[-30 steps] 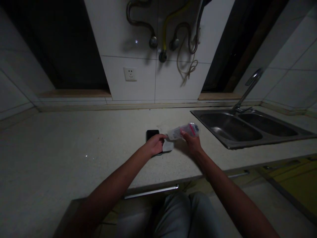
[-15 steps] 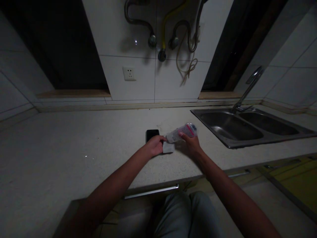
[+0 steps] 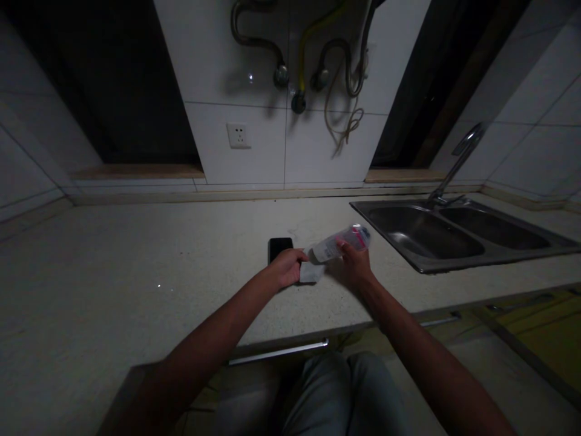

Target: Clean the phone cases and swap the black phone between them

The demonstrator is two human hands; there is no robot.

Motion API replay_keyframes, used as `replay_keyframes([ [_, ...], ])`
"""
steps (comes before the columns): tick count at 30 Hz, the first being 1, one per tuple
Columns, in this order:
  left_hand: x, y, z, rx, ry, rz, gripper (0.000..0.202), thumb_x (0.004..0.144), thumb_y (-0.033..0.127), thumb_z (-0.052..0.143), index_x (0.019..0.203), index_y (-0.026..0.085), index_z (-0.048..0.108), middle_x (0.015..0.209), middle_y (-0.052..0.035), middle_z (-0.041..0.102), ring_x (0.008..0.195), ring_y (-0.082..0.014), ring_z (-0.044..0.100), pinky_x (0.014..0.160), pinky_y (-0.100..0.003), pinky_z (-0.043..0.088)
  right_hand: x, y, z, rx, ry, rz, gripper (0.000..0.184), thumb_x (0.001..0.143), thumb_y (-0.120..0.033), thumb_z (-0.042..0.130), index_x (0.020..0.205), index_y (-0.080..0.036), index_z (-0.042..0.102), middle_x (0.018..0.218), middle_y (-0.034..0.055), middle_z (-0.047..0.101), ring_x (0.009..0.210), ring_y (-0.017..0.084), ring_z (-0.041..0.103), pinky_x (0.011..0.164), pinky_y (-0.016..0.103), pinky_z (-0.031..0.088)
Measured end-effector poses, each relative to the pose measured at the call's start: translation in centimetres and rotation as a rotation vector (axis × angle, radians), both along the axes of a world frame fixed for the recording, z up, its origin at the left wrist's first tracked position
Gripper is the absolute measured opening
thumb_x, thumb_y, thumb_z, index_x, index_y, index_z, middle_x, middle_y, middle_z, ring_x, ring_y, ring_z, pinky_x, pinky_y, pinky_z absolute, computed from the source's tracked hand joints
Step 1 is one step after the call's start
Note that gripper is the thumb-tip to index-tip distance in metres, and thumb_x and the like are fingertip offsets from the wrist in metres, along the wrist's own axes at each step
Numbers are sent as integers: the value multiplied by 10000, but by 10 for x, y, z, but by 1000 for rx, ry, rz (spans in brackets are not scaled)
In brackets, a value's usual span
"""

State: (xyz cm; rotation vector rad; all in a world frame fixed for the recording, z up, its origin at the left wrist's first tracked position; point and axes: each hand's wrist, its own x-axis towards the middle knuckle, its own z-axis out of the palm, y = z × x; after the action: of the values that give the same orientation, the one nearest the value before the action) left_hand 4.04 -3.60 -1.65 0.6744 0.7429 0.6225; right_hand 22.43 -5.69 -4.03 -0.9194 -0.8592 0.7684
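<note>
Our right hand (image 3: 356,260) clasps the pink-striped packet (image 3: 330,246), now shifted slightly toward three o'clock; our left hand (image 3: 288,268) seemingly pinches a pale sheet (image 3: 311,274), the two apparently parting.

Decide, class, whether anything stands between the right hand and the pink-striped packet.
Nothing visible does: the right hand holds the packet directly, thumb on top. The phone, partly hidden by the left hand, lies off to the packet's left.

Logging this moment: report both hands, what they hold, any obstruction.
Right hand gripping pink-banded clear packet. Left hand holding pale flat piece by packet's end. Possible obstruction: dark phone, partly hidden behind left hand.
</note>
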Motion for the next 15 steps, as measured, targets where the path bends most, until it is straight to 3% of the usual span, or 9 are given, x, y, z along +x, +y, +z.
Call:
replay_keyframes([
  [5, 0, -1, 9, -22, 48, 117, 117, 775, 69, 486, 810, 118, 585, 628, -59, 634, 487, -163, 604, 508, -267, 493, 0, -2, 13, 23, 134, 106, 373, 610, -419, 823, 839, -251, 581, 749, -37, 606, 686, 156, 603, 676, 299, 541],
  [9, -5, 0, 18, -22, 32, 205, 184, 860, 273, 509, 742, 154, 585, 557, -25, 591, 408, -142, 542, 403, -246, 398, 6, -2, 15, -17, 145, 136, 319, 664, -497, 762, 816, -268, 599, 769, -20, 656, 720, 181, 634, 679, 325, 560],
  [12, -7, -2, 20, 72, 160, 235, 220, 802, 341, 641, 678, 173, 571, 488, 11, 535, 338, -104, 441, 357, -227, 297, 10, -5, 17, 4, 214, 137, 315, 675, -515, 756, 831, -274, 625, 823, -6, 696, 775, 200, 655, 697, 350, 567],
  [15, -7, -8, 20, 217, 283, 169, 143, 723, 248, 711, 684, 163, 604, 494, 20, 539, 340, -85, 423, 358, -216, 259, 11, -6, 20, 18, 260, 155, 308, 691, -525, 753, 838, -277, 644, 848, -2, 715, 810, 202, 666, 708, 349, 566],
])
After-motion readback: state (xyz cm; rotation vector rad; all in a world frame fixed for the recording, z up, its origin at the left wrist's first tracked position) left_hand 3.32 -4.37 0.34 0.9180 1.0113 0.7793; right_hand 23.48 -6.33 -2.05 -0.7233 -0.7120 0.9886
